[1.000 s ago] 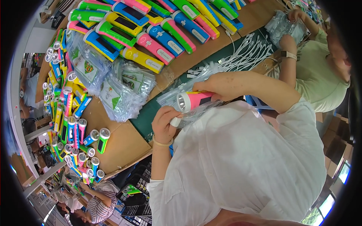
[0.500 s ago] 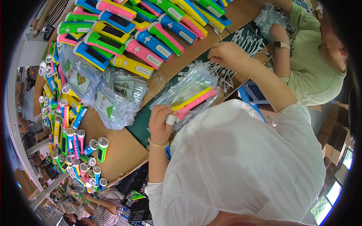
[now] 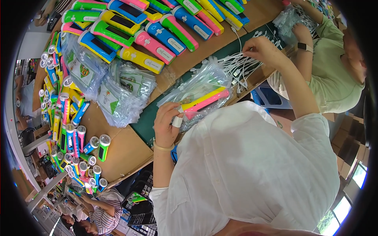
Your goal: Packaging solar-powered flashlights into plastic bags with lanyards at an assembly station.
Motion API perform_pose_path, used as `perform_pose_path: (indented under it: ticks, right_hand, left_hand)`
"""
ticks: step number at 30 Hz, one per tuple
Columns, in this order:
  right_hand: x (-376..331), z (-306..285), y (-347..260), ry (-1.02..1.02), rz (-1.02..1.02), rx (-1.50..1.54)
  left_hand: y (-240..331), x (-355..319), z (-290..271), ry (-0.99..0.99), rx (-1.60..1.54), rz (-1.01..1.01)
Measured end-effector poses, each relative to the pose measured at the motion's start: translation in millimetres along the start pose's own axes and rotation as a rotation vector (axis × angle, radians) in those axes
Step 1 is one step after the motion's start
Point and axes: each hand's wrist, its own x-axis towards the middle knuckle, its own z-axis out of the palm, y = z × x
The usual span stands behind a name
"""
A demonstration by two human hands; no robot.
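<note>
My left hand (image 3: 166, 122) is closed on the edge of a clear plastic bag (image 3: 208, 112). A yellow and pink flashlight (image 3: 204, 102) lies in that bag, close to my shirt. Something small and white (image 3: 177, 121) shows at the fingertips of this hand; what it is I cannot make out. Over a bundle of white charging cables (image 3: 239, 65), my right hand (image 3: 264, 51) has its fingers pinched together on a white cable. More flat clear bags (image 3: 197, 80) lie under and behind the bagged flashlight.
Many colourful flashlights (image 3: 149, 59) are piled on the cardboard-covered table at the far side, with others (image 3: 73, 137) standing along the left. Stacks of clear bags with printed cards (image 3: 118, 102) lie left of centre. On the right, a co-worker in a light green shirt (image 3: 334, 74) handles plastic bags (image 3: 286, 24).
My right hand has moved right along the cables, its fingers now drawn together on one. My left hand keeps hold of the bag. The view has shifted slightly.
</note>
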Motion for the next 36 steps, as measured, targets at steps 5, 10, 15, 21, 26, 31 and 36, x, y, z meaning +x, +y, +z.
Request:
perform_pose_path:
  ticks: [5, 10, 15, 21, 26, 31, 36]
  right_hand:
    - [-11, -19, -10, 0.128, 0.119, 0.533]
    - [-19, -49, -25, 0.288, -0.062, 0.79]
    - [-14, -50, -25, 0.519, -0.201, 0.563]
    - [-13, -52, -50, 0.262, -0.303, 1.406]
    - [-16, -13, -99, 0.044, -0.236, 1.592]
    - [-22, 31, -110, -0.074, -0.083, 1.532]
    - [-19, 59, -125, -0.29, -0.056, 1.167]
  left_hand:
    - [-1, 0, 0, -0.007, -0.006, 0.0]
    - [-1, -2, 0, 0.001, -0.008, 0.016]
    - [4, -1, 2, -0.012, -0.016, 0.019]
    - [5, 0, 2, 0.002, -0.045, -0.009]
    - [6, -4, 2, 0.018, -0.059, -0.035]
    - [5, -5, 2, 0.013, -0.067, -0.026]
    - [8, -7, 3, 0.014, -0.074, -0.051]
